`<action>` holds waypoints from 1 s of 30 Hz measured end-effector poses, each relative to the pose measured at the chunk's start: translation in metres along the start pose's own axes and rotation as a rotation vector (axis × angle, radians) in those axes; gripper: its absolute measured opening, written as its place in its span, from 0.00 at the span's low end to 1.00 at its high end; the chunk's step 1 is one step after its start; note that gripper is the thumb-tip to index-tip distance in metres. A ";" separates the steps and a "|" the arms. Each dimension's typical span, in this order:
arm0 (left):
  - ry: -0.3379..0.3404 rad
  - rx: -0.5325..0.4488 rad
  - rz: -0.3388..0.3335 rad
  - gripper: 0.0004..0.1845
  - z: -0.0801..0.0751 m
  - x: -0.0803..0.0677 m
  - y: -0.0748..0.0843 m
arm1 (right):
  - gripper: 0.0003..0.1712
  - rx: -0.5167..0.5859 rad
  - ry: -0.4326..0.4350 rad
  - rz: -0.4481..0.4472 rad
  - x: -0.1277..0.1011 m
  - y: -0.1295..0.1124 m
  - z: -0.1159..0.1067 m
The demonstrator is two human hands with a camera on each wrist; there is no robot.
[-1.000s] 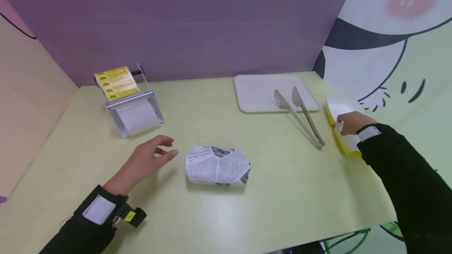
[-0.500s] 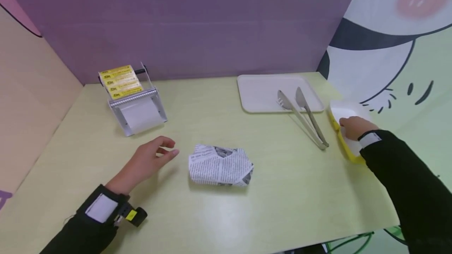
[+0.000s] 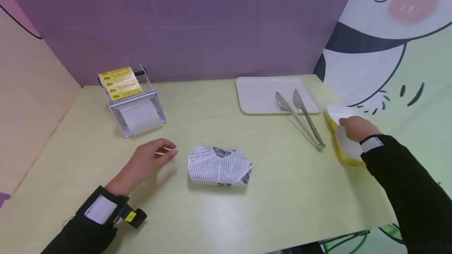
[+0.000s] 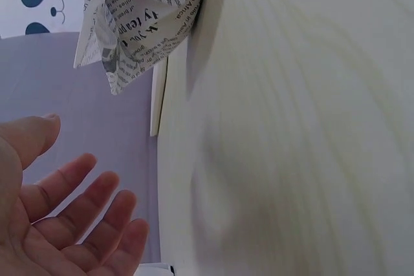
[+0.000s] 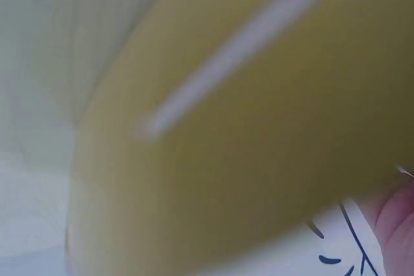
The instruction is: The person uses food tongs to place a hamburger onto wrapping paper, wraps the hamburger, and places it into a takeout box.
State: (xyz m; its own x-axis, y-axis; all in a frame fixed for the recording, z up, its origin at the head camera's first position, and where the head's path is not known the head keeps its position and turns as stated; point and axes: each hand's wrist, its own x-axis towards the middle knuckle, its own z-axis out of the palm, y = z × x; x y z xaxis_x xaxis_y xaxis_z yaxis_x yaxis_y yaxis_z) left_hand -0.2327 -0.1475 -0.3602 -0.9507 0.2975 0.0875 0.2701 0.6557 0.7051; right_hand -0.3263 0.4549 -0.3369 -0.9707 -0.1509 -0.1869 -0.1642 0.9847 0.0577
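On the table's right side, my right hand (image 3: 358, 127) grips a yellow-and-white clamshell takeaway box (image 3: 347, 150) near its middle, fingers curled; its white inside faces up. The fingertips are partly hidden. In the right wrist view the box's blurred yellow outside (image 5: 213, 153) fills most of the picture, with a bit of my hand (image 5: 396, 224) at the right edge. My left hand (image 3: 146, 162) hovers over the table with relaxed, slightly bent fingers, holding nothing. To its right lies a newsprint-wrapped packet (image 3: 219, 166), apart from the fingertips; the left wrist view shows its folded end (image 4: 142, 24).
Metal serving tongs (image 3: 307, 122) lie with their tips on a pale tray (image 3: 256, 95) at the back right. A tape dispenser (image 3: 134, 101) with yellow printed labels stands back left. Purple wall (image 3: 183, 26) bounds the table (image 3: 197, 214) behind.
My right hand has shifted slightly right and toward me on the takeaway box, whose open inside shows at a slightly different angle. The left hand and the wrapped packet stay in place.
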 end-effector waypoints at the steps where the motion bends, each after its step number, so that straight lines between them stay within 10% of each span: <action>1: 0.000 -0.001 0.002 0.15 0.001 0.000 0.000 | 0.18 0.004 0.024 -0.003 -0.002 0.001 -0.001; 10: 0.009 0.009 0.076 0.18 0.013 0.006 0.014 | 0.14 -0.022 0.222 -0.078 -0.022 -0.007 -0.024; 20: -0.081 0.031 0.156 0.39 0.029 0.014 0.031 | 0.14 -0.093 0.392 -0.200 -0.045 -0.105 -0.074; 30: -0.183 0.124 0.213 0.50 0.055 0.018 0.053 | 0.17 -0.137 0.417 -0.491 -0.054 -0.180 -0.051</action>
State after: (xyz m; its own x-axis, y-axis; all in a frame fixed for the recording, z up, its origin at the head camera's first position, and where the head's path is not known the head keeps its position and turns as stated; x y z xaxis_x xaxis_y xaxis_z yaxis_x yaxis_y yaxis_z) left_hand -0.2276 -0.0696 -0.3599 -0.8306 0.5498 0.0881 0.4876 0.6418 0.5919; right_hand -0.2532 0.2811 -0.2869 -0.7593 -0.6278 0.1712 -0.5993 0.7772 0.1919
